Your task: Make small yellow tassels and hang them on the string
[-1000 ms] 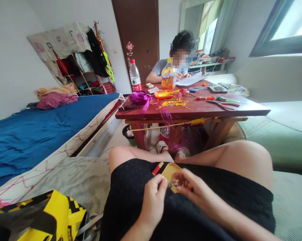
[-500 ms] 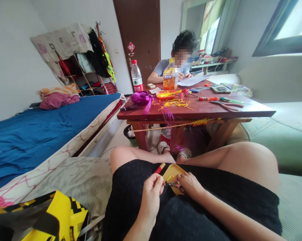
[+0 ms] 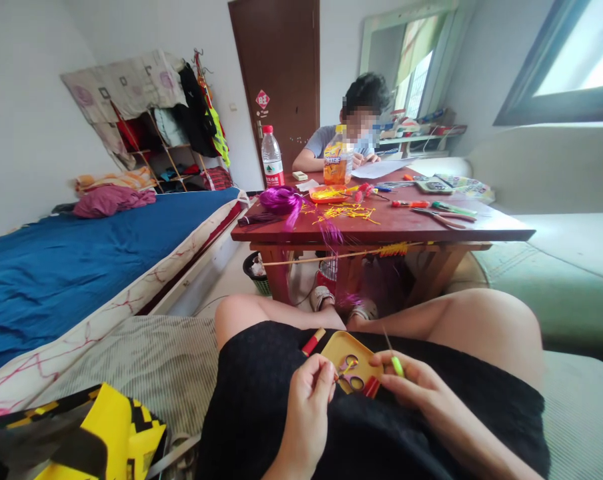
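Observation:
On my lap rests a small yellow tray (image 3: 365, 357). Scissors with pinkish handles (image 3: 352, 383) lie in it, beside a red piece (image 3: 371, 387). My left hand (image 3: 309, 393), at the tray's left side, is closed in a pinch on a small yellow strand (image 3: 349, 365); its lower end is hidden by the fingers. To the right of the tray, my right hand (image 3: 416, 383) holds a thin-shafted tool with a lime-green handle (image 3: 397, 366), its metal shaft pointing up. A red stick with a tan end (image 3: 312, 343) lies against the tray's left edge.
A reddish-brown table (image 3: 301, 230) ahead bears purple thread (image 3: 281, 200), yellow pieces (image 3: 349, 212), pliers (image 3: 444, 217) and bottles (image 3: 273, 160). A person (image 3: 319, 147) sits behind it with paper. A yellow-and-black bag (image 3: 106, 433) lies at lower left.
My right hand has left the scissors in the tray, moved right and taken up the green-handled tool. My left hand keeps its pinch. The view has shifted slightly.

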Demonstrator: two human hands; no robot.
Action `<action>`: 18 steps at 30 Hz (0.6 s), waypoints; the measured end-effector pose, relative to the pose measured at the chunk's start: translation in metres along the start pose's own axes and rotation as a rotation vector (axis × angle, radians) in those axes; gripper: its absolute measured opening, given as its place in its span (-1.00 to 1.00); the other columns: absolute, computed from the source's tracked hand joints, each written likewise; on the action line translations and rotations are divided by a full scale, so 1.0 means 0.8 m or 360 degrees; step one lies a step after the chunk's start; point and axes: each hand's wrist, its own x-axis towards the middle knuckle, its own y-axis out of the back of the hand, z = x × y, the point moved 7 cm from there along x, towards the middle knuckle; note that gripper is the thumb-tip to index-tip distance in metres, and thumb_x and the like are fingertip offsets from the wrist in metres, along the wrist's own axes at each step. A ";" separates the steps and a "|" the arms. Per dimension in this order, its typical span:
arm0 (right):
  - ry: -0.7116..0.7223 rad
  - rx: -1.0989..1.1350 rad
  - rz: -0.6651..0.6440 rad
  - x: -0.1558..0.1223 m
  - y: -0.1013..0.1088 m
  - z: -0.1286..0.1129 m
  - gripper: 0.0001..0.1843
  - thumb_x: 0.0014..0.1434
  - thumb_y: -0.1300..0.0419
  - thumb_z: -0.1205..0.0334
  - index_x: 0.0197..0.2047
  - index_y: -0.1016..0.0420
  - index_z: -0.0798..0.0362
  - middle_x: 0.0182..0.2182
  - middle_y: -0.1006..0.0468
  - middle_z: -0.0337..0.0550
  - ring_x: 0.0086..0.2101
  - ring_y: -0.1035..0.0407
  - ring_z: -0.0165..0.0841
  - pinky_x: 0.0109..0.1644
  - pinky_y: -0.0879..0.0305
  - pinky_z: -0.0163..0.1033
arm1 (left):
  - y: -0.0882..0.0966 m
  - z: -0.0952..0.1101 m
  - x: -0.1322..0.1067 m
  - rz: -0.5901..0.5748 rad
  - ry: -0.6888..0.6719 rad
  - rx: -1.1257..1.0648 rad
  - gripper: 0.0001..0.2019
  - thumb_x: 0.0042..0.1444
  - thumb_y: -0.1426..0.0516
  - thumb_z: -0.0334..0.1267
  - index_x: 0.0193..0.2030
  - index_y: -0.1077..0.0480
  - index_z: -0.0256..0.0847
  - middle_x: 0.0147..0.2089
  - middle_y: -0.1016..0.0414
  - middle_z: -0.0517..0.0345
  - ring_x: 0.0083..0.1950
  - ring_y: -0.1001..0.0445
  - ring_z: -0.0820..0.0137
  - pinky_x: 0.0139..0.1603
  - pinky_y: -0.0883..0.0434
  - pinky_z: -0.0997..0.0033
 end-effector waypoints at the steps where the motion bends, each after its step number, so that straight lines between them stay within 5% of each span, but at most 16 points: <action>1: -0.0018 0.0384 -0.0026 -0.002 -0.011 -0.008 -0.71 0.11 -0.03 0.08 -0.18 -0.34 0.09 -0.50 -0.45 -0.23 -0.48 -0.32 -0.38 -0.49 -0.15 -0.36 | -0.002 0.001 -0.002 -0.0022 -0.0013 0.0035 -0.64 0.07 -0.03 0.02 -0.55 -0.19 -0.22 -0.61 -0.07 0.32 -0.55 -0.03 0.53 -0.54 -0.04 0.53; 3: -0.0098 0.0864 0.0017 -0.001 -0.027 -0.016 -0.69 0.04 -0.15 0.00 -0.32 -0.40 0.11 -0.55 -0.43 -0.25 -0.56 -0.23 -0.45 -0.54 -0.05 -0.40 | -0.002 0.004 -0.004 -0.0048 -0.0032 0.0100 -0.64 0.07 -0.03 0.02 -0.56 -0.19 -0.22 -0.61 -0.08 0.31 -0.55 -0.03 0.53 -0.54 -0.04 0.52; 6: -0.0048 0.0948 0.0140 0.001 -0.030 -0.022 -0.70 0.02 -0.20 0.01 -0.47 -0.43 0.11 -0.59 -0.42 -0.26 -0.58 -0.22 -0.47 -0.51 -0.10 -0.39 | -0.003 0.005 -0.007 -0.0114 0.0009 0.0084 -0.64 0.06 -0.03 0.02 -0.55 -0.25 -0.24 -0.62 -0.13 0.30 -0.55 -0.07 0.52 -0.52 -0.05 0.52; 10: 0.0348 0.0416 0.0249 -0.007 -0.017 -0.040 -0.79 0.11 -0.11 0.17 -0.41 -0.51 0.07 -0.48 -0.50 -0.16 -0.41 -0.40 -0.32 -0.30 -0.29 -0.30 | -0.019 -0.004 -0.013 -0.0361 0.0277 -0.0204 -0.62 0.03 -0.06 0.04 -0.44 -0.42 -0.30 -0.54 -0.33 0.19 -0.52 -0.14 0.51 -0.49 -0.09 0.52; 18: 0.1050 -0.0641 0.0487 -0.035 -0.026 -0.083 -0.66 0.01 0.06 0.49 -0.31 -0.49 0.05 -0.48 -0.54 -0.11 -0.51 -0.46 -0.34 -0.44 -0.39 -0.36 | -0.013 -0.029 -0.019 -0.0129 0.0610 -0.0482 -0.63 -0.30 -0.29 -0.01 -0.47 -0.42 -0.30 -0.51 -0.43 0.16 -0.42 -0.33 0.43 -0.34 -0.23 0.46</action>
